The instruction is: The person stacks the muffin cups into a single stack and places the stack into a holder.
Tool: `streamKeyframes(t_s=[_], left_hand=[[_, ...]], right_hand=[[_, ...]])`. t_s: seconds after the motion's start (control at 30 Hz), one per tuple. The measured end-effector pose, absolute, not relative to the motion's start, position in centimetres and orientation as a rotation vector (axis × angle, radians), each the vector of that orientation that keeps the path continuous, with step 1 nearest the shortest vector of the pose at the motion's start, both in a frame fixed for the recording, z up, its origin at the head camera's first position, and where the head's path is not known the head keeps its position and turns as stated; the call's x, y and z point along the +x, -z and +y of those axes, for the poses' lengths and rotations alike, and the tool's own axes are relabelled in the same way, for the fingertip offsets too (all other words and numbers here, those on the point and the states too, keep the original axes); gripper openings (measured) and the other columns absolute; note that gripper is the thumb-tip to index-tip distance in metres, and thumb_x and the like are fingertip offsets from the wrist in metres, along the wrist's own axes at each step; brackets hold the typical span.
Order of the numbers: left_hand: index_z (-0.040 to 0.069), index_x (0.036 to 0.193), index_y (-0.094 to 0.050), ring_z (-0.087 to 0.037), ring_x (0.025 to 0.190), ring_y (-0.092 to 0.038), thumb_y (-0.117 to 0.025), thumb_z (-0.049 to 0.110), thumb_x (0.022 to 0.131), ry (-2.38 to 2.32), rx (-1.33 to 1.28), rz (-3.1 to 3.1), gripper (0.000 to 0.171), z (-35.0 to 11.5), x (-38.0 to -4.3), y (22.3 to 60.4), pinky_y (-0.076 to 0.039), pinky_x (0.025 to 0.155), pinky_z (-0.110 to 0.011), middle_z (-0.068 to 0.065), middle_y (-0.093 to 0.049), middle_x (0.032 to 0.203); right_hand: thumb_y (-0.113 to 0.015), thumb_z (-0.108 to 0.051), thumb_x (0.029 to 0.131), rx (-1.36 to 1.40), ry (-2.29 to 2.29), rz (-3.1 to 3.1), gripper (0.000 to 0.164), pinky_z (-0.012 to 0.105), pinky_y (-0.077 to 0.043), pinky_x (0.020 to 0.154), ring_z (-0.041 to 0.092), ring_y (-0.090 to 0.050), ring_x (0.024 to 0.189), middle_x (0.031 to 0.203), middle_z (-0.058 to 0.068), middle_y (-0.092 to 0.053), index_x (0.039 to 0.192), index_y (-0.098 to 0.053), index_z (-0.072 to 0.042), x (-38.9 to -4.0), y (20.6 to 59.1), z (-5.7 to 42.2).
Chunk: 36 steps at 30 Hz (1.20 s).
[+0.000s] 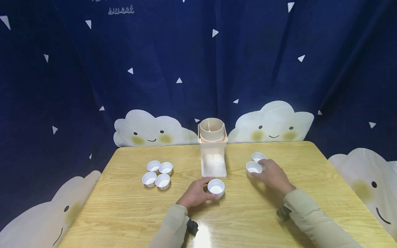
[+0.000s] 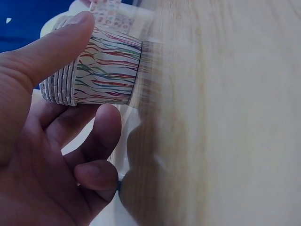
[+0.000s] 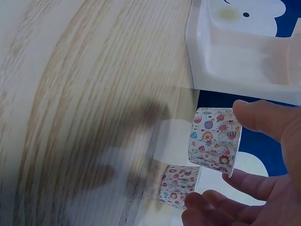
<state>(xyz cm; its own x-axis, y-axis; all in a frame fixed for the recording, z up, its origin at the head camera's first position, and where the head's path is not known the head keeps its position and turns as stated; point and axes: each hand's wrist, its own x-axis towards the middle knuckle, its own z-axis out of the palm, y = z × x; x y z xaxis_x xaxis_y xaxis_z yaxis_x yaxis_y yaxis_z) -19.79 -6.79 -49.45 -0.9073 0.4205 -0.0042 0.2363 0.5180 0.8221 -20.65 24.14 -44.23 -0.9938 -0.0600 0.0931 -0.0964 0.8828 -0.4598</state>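
My left hand (image 1: 196, 194) grips a nested stack of paper baking cups (image 2: 110, 70), white with wavy coloured stripes, thumb and fingers at the rims. The stack's base is right at the wooden table (image 1: 130, 213) in the left wrist view. Farther right, my right hand (image 1: 273, 175) pinches a paper baking cup (image 3: 215, 136) with a floral print by its rim, thumb on one side and fingers on the other. Another floral cup (image 3: 178, 186) stands on the table just behind it. Both show white insides in the head view.
Several paper cups (image 1: 156, 174) stand grouped upright on the table's left. At the back middle is a cream-coloured holder (image 1: 213, 151) with a round container (image 1: 212, 129) in its top and a low tray in front. A dark blue curtain (image 1: 173, 51) with clouds hangs behind the table.
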Motion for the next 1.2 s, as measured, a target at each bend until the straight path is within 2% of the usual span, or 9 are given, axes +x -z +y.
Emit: streamKeyframes(t_s=[0.57,1.03,1.2], left_hand=[[0.019,0.134,-0.062,-0.022,0.122,-0.06,-0.089,0.03,0.072,-1.349,0.551,2.543,0.069,-6.8,-19.7,49.5,-0.044,0.106,-0.044,0.002,-0.068,0.128],[0.021,0.133,-0.063,-0.024,0.127,-0.057,-0.089,0.03,0.072,-1.373,0.529,2.522,0.068,-6.8,-19.9,49.3,-0.041,0.111,-0.049,0.002,-0.067,0.13],[0.021,0.133,-0.063,-0.026,0.13,-0.056,-0.089,0.03,0.071,-1.359,0.527,2.537,0.068,-6.8,-19.8,49.6,-0.041,0.111,-0.05,0.001,-0.066,0.134]], right_hand=[[-0.077,-0.036,0.08,0.19,-0.741,-2.919,0.063,0.05,-0.051,0.081,0.037,-0.063,0.098,0.109,0.026,-0.065,0.123,-0.06,0.007,-20.3,43.1,23.5],[-0.081,-0.031,0.079,0.289,-0.758,-2.918,0.063,0.054,-0.053,0.089,0.042,-0.064,0.106,0.121,0.027,-0.064,0.124,-0.06,0.007,-19.6,41.7,22.0],[-0.081,-0.031,0.079,0.327,-0.771,-2.926,0.061,0.051,-0.054,0.085,0.038,-0.066,0.101,0.121,0.025,-0.064,0.124,-0.061,0.006,-19.2,41.3,21.3]])
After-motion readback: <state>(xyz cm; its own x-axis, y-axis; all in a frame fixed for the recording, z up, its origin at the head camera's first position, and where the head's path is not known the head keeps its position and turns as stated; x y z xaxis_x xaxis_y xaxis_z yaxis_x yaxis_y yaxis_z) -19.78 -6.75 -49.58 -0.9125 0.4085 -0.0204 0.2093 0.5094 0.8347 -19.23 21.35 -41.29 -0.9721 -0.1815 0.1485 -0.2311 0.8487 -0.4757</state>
